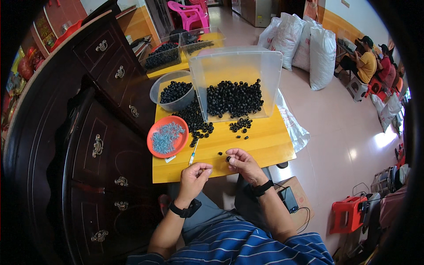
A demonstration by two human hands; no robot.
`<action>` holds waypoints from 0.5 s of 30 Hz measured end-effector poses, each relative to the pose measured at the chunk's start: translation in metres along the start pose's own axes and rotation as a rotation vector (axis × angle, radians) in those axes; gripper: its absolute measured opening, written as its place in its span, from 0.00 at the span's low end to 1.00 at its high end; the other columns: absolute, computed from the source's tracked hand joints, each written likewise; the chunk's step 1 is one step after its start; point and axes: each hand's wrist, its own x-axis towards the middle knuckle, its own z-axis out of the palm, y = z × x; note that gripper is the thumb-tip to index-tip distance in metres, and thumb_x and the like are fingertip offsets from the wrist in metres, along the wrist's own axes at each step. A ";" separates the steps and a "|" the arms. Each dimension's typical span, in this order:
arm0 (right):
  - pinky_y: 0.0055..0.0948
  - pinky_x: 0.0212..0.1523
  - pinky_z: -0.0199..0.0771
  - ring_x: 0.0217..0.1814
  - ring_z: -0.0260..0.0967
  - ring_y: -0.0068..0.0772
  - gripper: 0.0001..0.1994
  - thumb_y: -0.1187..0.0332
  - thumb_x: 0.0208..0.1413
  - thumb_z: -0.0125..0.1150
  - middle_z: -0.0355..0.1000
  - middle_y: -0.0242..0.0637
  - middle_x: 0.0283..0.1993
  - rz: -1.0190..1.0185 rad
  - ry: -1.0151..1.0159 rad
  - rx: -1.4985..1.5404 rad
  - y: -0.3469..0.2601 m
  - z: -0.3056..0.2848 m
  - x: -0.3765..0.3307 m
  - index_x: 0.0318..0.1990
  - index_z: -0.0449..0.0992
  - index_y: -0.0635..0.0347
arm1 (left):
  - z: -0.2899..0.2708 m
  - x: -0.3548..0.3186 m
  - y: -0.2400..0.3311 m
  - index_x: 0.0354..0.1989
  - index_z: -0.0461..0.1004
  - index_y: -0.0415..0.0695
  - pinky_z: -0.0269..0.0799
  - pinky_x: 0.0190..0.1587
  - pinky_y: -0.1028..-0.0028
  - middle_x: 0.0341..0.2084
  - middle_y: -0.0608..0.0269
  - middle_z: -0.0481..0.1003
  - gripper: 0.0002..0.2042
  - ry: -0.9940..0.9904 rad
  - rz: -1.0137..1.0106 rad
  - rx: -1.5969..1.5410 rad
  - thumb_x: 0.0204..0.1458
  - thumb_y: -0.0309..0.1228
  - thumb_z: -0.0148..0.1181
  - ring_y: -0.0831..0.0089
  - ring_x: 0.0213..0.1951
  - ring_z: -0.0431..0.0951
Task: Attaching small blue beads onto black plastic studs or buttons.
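Note:
My right hand [248, 168] pinches a small black ring-like part [228, 159] between thumb and fingertips above the table's near edge. Level with it, my left hand [194, 177] is closed in a pinch; anything in its fingertips is too small to make out. A tiny black piece [220, 153] lies on the yellow table [265, 148] just beyond the hands. Past my left hand rests a thin blue-and-white tool [192, 155] like a slim screwdriver or pen. An orange-red plate [152, 146] holds many small bluish pieces. Loose black parts [201, 130] are heaped behind it.
A tilted clear plastic bin [274, 84] holds many black parts; a round clear tub [155, 96] holds more. Dark drawers [99, 145] stand along the left. White sacks [322, 57] stand on the floor at far right, with seated people beyond. A red stool [346, 215] stands at right.

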 end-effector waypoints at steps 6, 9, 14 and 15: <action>0.19 0.45 0.73 0.40 0.70 0.15 0.11 0.72 0.56 0.66 0.74 0.24 0.40 -0.045 -0.068 -0.089 0.004 -0.004 0.005 0.46 0.76 0.58 | 0.010 0.019 0.004 0.37 0.79 0.36 0.69 0.29 0.81 0.24 0.69 0.76 0.04 0.004 0.044 0.089 0.53 0.21 0.61 0.85 0.24 0.72; 0.19 0.46 0.72 0.42 0.70 0.16 0.10 0.74 0.57 0.64 0.74 0.26 0.41 -0.066 -0.103 -0.091 0.006 -0.007 0.007 0.47 0.76 0.59 | 0.018 0.028 0.007 0.37 0.77 0.36 0.67 0.29 0.84 0.24 0.71 0.74 0.04 -0.033 0.114 0.148 0.55 0.21 0.60 0.86 0.25 0.71; 0.19 0.47 0.72 0.42 0.70 0.16 0.10 0.74 0.58 0.64 0.75 0.26 0.42 -0.065 -0.116 -0.122 0.005 -0.007 0.006 0.47 0.76 0.60 | 0.026 0.038 0.011 0.36 0.78 0.36 0.68 0.31 0.82 0.26 0.68 0.75 0.04 -0.060 0.169 0.246 0.53 0.21 0.60 0.84 0.27 0.72; 0.19 0.47 0.72 0.42 0.70 0.16 0.10 0.74 0.58 0.64 0.75 0.27 0.42 -0.061 -0.128 -0.124 0.005 -0.008 0.007 0.47 0.76 0.61 | 0.026 0.038 0.011 0.35 0.79 0.36 0.69 0.32 0.81 0.27 0.67 0.76 0.04 -0.073 0.160 0.273 0.53 0.21 0.61 0.83 0.27 0.73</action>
